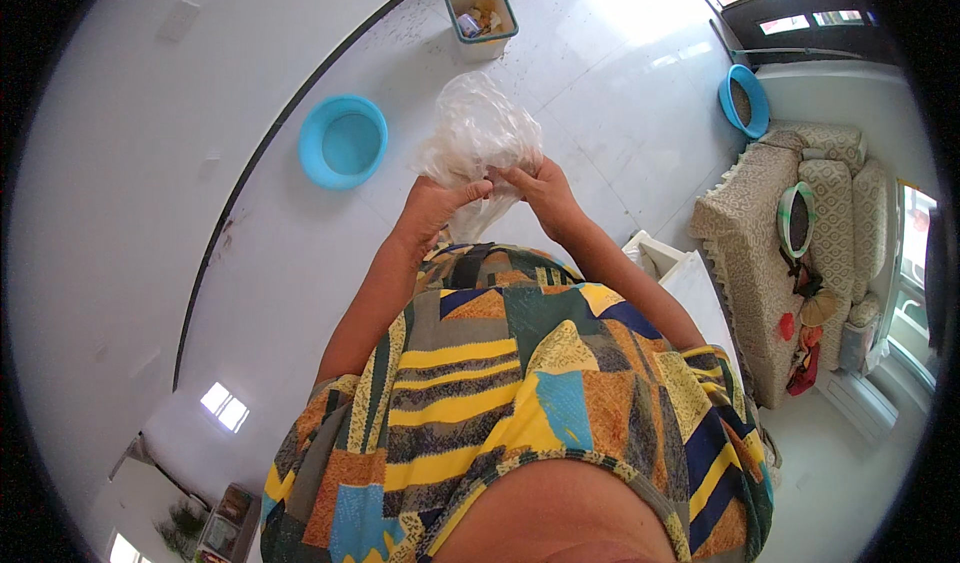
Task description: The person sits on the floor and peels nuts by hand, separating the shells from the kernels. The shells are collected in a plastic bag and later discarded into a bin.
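A crumpled clear plastic bag is held up in front of me, above the floor. My left hand grips its lower left part, with the thumb pointing inward. On the other side, my right hand pinches the bag, and the thumbs of both hands nearly meet at its middle. The bag's upper part puffs out beyond my hands, and a narrow end hangs toward my lap. Whether anything is inside the bag I cannot tell.
A blue plastic basin stands on the tiled floor at left. Ahead is a waste bin with refuse. At right are an open drawer, a covered sofa bearing a green-rimmed basin, and another blue basin with dark contents.
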Action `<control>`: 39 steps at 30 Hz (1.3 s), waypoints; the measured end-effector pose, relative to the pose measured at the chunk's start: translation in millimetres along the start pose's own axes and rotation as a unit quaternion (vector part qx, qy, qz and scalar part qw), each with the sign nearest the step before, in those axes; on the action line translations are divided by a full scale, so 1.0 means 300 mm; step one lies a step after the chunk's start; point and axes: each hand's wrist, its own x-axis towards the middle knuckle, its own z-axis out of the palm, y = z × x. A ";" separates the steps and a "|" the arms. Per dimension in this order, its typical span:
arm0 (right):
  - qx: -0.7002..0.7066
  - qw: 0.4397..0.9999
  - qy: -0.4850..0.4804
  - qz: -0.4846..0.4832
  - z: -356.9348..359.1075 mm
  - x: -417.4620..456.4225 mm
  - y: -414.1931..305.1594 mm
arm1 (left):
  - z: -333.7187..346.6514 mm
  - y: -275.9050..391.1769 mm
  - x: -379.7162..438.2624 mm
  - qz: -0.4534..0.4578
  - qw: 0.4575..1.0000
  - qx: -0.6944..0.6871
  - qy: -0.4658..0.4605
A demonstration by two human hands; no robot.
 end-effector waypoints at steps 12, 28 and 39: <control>-0.030 0.995 -0.070 -0.062 0.034 -0.086 -0.050 | 0.008 -0.031 -0.090 -0.049 0.995 -0.084 -0.025; 0.005 0.992 -0.124 -0.021 0.039 0.096 -0.143 | -0.060 -0.055 -0.110 0.080 0.980 -0.184 0.009; -0.057 0.994 -0.031 -0.088 0.052 0.122 -0.198 | -0.074 -0.033 -0.075 0.088 0.979 -0.185 0.011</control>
